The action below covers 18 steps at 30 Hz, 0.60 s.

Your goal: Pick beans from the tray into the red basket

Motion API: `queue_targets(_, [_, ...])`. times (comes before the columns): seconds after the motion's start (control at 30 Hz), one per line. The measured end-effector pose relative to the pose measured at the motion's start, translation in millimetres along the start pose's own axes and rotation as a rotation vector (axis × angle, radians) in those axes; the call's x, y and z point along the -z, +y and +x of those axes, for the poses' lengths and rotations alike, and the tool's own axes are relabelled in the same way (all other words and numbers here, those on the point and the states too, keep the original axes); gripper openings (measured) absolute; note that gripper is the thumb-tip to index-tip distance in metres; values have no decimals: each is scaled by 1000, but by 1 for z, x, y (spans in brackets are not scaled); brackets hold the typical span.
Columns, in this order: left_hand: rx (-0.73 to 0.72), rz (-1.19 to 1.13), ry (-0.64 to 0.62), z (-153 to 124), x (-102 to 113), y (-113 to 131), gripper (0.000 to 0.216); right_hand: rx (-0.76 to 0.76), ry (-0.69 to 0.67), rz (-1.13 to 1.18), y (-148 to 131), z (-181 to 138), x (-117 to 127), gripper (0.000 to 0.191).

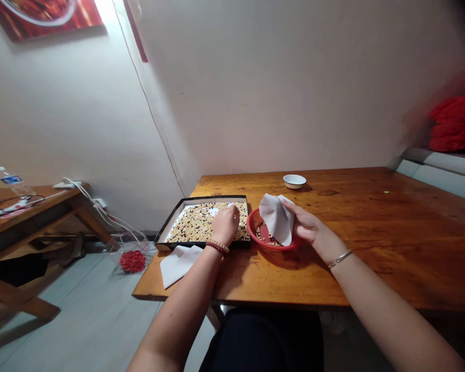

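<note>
Left forearm extends forward; left hand (225, 226) is above the shallow black-rimmed rectangular tray (172, 212) of small yellow and dark beans (191, 222). Its fingers curl inward; cannot tell whether they pinch anything. Right forearm angles inward from the right; right hand (305, 223) pinches a pale grey-white cloth piece (275, 219) between thumb and fingers, over the round red plastic basket (273, 248), just beside the tray.

Poster (48, 15) cut by top edge; red heap (457, 123) by right; held cloth (276, 218) hides part of basket (270, 247).
</note>
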<state>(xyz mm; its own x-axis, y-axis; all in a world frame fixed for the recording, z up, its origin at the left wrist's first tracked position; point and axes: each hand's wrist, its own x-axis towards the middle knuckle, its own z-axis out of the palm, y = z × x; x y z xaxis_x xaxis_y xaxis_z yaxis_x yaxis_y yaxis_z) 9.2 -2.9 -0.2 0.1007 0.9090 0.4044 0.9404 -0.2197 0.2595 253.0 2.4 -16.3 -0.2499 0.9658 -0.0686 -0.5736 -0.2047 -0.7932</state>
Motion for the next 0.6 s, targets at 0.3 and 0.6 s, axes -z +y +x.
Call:
queue_targets(0.3, [-516, -417, 361, -22, -1, 32, 6, 167, -68, -340, 10, -1, -4, 37])
queue_targets(0.6, [-288, -798, 175, -9, -8, 25, 11, 38, -135, -173, 3, -4, -12, 32])
